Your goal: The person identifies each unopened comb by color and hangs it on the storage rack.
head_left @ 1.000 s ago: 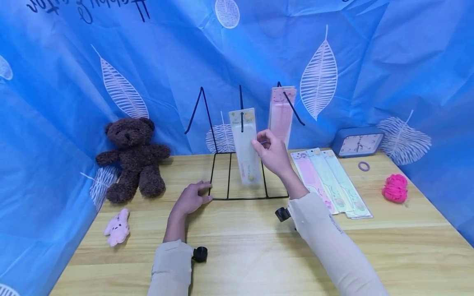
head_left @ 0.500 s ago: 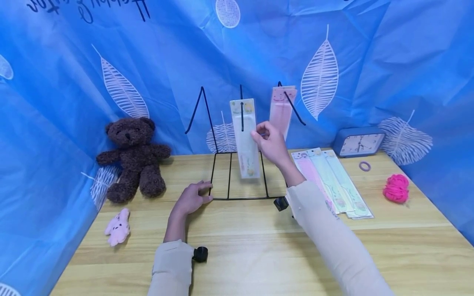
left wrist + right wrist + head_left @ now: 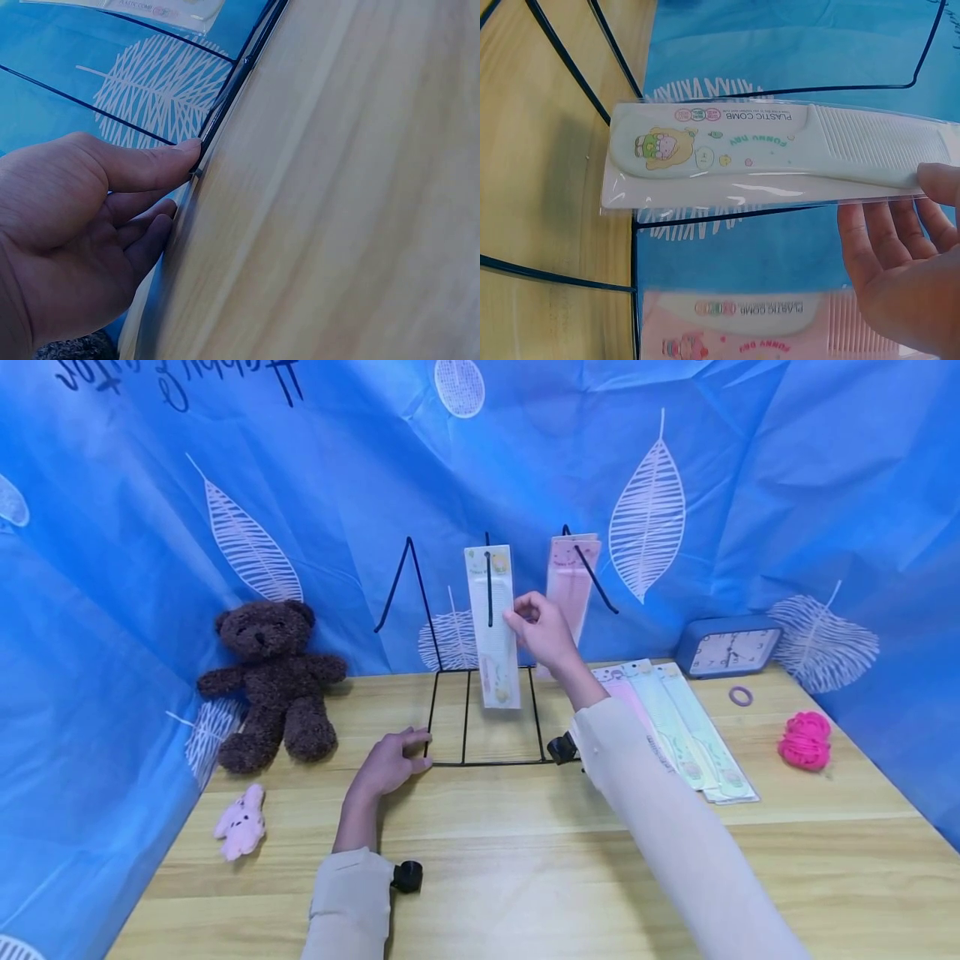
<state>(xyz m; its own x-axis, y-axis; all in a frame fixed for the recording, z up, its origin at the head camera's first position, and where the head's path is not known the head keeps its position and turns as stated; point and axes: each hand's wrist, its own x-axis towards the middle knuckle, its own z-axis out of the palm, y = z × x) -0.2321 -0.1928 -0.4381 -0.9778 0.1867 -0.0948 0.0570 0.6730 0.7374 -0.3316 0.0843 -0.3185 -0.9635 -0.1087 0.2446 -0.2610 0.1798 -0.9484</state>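
My right hand [image 3: 543, 627] pinches the edge of a packaged pale green comb [image 3: 493, 652] between thumb and fingers. The pack's punched top is threaded on the middle hook of a black wire rack [image 3: 502, 763] and hangs upright. "Plastic comb" is printed on its card in the right wrist view, where the thumb [image 3: 939, 180] lies over the comb's edge. My left hand [image 3: 390, 763] grips the rack's front left corner low at the table; in the left wrist view its thumb [image 3: 150, 166] presses the wire with the fingers below. Packaged pink combs [image 3: 570, 585] hang from the right hook.
Several packaged combs [image 3: 697, 743] lie fanned on the table right of the rack. Beyond them are a blue clock [image 3: 727, 647], a purple ring [image 3: 740, 696] and a pink pouf [image 3: 805, 740]. A brown teddy bear [image 3: 272, 681] and small pink plush [image 3: 242, 823] are at left.
My right hand has moved the green comb pack up and back along the middle hook, and the pack hangs straighter. The left hand has stayed on the rack's corner.
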